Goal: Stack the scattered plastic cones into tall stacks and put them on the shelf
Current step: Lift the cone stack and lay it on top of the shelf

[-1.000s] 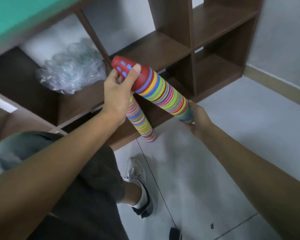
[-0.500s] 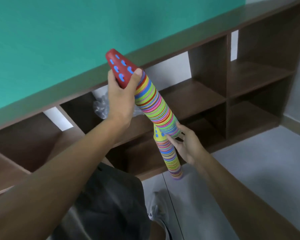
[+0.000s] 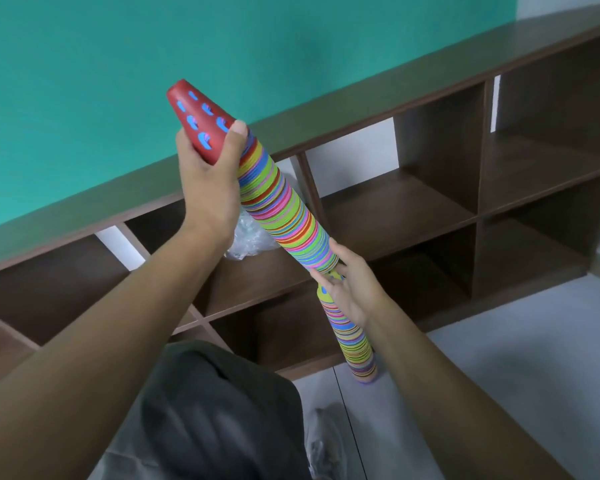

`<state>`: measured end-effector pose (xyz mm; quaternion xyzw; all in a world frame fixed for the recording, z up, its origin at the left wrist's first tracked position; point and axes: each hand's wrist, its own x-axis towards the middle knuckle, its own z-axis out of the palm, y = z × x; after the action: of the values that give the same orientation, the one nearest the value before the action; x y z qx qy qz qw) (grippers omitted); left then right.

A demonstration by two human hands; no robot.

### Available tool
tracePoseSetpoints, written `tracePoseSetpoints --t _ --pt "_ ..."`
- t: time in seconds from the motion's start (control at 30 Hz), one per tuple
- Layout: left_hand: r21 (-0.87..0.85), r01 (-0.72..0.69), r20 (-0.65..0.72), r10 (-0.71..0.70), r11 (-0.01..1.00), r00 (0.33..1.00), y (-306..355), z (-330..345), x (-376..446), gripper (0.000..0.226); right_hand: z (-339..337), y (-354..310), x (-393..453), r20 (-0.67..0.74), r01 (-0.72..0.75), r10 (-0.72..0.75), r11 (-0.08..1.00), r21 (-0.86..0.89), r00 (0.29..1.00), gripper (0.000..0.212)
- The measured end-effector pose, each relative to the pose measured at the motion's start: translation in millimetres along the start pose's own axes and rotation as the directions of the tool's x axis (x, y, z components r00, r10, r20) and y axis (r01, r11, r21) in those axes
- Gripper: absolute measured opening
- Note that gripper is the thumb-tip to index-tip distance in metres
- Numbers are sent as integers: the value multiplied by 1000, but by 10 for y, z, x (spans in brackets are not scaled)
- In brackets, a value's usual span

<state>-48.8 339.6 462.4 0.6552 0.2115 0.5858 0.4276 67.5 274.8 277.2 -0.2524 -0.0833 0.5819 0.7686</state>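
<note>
- Upper stack (image 3: 284,209) of plastic cones hangs tilted mid-air in front of the shelf (image 3: 430,216), red tip at 11 o'clock.
- Left hand (image 3: 208,188) grip is wrapped round the red top cone; right hand (image 3: 350,289) curls its fingers round the lower stack (image 3: 355,341) where its tip meets the upper base.
- Light but bendy, I'd guess — likely to slip apart, so support both ends.
- Crumpled plastic bag (image 3: 253,233) sits in one cubby — pick another.

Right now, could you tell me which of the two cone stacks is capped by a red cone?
The upper stack, gripped by the left hand; the lower stack at the right hand has a yellow-green top.
</note>
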Motion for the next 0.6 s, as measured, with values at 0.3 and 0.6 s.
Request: tracePoseSetpoints --t 0.3,0.6 --pt "152 118 80 -131 981 988 -255 277 -21 43 -234 193 220 -149 -65 38 981 -180 988 42" --pt "213 125 95 -148 969 984 -400 289 -171 46 -721 211 353 -316 -59 -254 689 -723 914 45"
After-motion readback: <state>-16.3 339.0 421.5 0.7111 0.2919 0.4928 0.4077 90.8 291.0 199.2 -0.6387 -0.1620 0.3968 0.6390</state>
